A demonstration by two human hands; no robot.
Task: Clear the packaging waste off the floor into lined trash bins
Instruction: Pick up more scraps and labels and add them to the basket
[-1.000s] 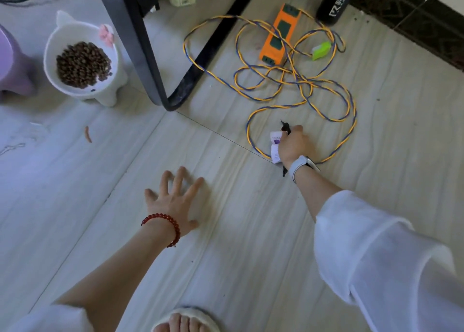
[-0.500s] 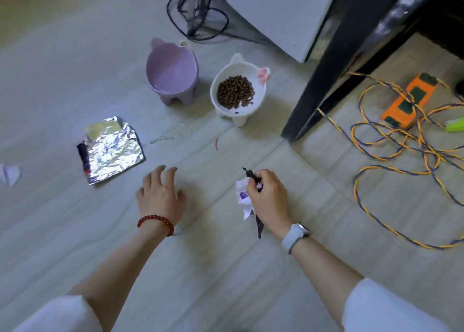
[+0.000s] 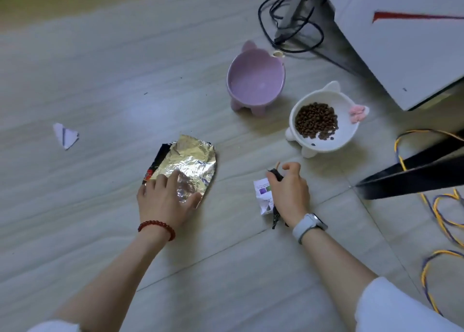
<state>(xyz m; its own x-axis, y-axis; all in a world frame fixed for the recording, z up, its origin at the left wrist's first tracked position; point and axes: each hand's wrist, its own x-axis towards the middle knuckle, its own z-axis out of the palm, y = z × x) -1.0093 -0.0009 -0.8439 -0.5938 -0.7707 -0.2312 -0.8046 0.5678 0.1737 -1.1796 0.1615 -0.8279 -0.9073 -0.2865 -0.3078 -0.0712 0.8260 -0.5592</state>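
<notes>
The foil packet, out of reach half a second ago, is now pressed to the floor under the flat fingers of the left hand. Paper scraps are kept pinched in the right hand. Another scrap lies well apart; no bin is seen.

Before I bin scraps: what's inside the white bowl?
The white bowl holds brown kibble, heaped off-centre, with bare white bottom beside it. Whatever lies beneath the heap is covered.
</notes>
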